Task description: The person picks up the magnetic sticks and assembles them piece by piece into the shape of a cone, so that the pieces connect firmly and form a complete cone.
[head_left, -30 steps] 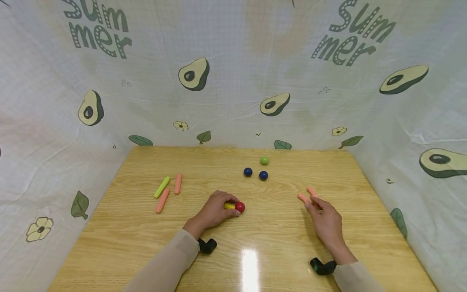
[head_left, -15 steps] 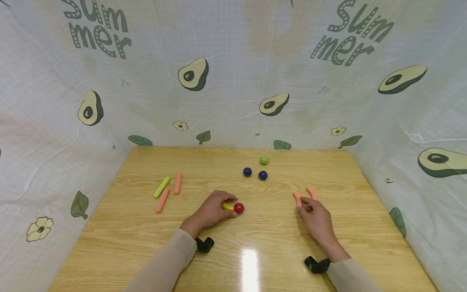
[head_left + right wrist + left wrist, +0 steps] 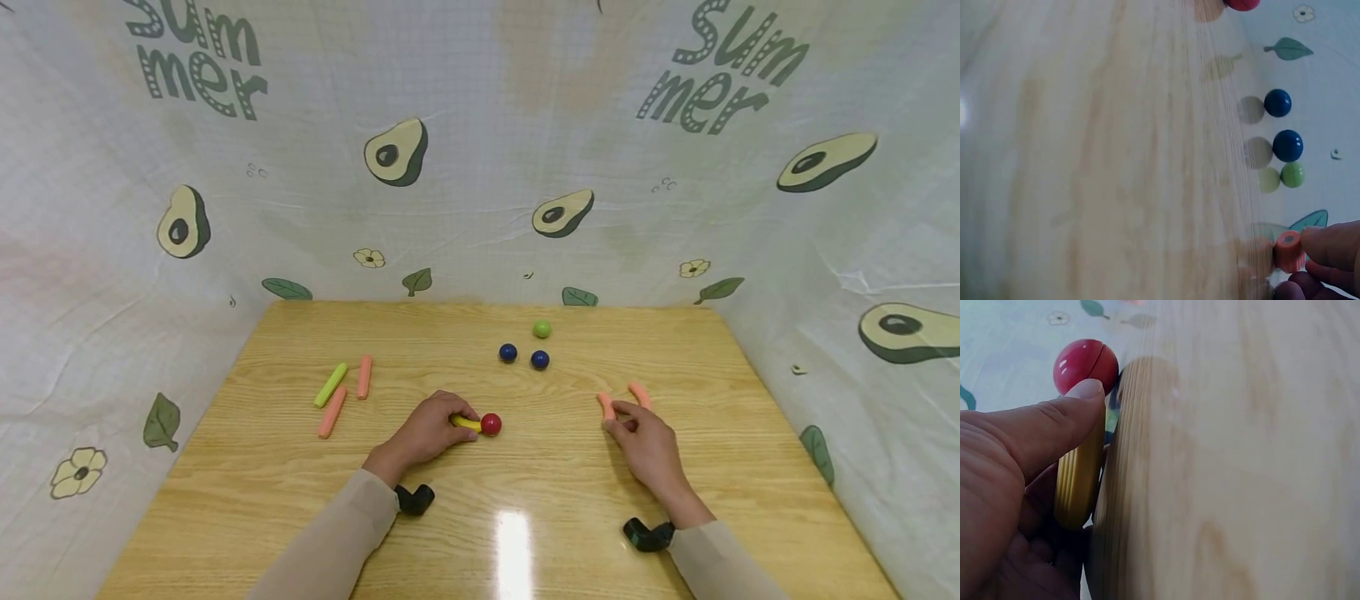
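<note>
In the head view my left hand [image 3: 430, 429] lies around a yellow ridged stick [image 3: 467, 423], with thumb and fingers on its two sides. A red ball [image 3: 491, 424] touches the stick's right end; the left wrist view shows my thumb at the joint between the yellow stick [image 3: 1079, 478] and the red ball [image 3: 1086, 365]. My right hand [image 3: 647, 446] pinches a short, curved orange stick [image 3: 606, 407] between thumb and fingers, low at the tabletop. Just behind that hand lies a second curved orange stick [image 3: 640, 395].
Two blue balls [image 3: 507, 352] [image 3: 540, 360] and a green ball [image 3: 542, 329] stand toward the back middle. At the left lie a yellow-green stick [image 3: 331, 385] and two orange sticks [image 3: 364, 377] [image 3: 332, 412]. A printed cloth [image 3: 480, 167] hangs behind the wooden table [image 3: 570, 492].
My right hand has moved left with its orange stick, away from the other curved one, and the stick has turned more upright in the view. My left hand has drawn slightly left from the red ball.
</note>
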`<state>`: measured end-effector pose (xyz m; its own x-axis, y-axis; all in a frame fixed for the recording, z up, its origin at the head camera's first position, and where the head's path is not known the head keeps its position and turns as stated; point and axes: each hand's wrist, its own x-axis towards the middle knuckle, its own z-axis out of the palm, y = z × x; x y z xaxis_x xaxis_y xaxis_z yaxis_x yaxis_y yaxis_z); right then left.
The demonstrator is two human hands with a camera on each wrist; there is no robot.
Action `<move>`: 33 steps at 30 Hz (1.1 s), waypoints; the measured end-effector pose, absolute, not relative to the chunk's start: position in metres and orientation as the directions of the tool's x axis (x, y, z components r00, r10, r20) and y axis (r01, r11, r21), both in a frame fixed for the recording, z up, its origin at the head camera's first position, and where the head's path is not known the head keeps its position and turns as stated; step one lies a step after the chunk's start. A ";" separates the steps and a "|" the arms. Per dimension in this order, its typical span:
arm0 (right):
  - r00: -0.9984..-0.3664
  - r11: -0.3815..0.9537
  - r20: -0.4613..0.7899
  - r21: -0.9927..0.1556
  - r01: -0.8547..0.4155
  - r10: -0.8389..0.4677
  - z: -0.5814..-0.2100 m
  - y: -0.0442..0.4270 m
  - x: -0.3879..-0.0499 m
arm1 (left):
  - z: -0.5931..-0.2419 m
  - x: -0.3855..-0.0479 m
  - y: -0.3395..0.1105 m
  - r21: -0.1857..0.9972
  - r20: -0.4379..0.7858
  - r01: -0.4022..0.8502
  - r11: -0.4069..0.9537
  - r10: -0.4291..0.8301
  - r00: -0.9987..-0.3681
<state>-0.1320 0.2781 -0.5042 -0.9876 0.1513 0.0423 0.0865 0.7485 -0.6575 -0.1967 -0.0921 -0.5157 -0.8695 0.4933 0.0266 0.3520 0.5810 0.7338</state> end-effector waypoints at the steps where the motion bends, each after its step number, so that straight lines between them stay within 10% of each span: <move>1: -0.988 0.747 0.039 -0.660 0.087 0.150 -0.504 0.277 -0.132 | -0.516 -0.197 -0.092 0.734 0.026 0.351 0.581 0.493 -0.870; 33: -0.994 0.769 0.002 -0.633 -0.087 -0.111 -0.500 0.273 -0.161 | -0.518 -0.197 -0.091 0.743 0.031 0.359 0.564 0.508 -0.861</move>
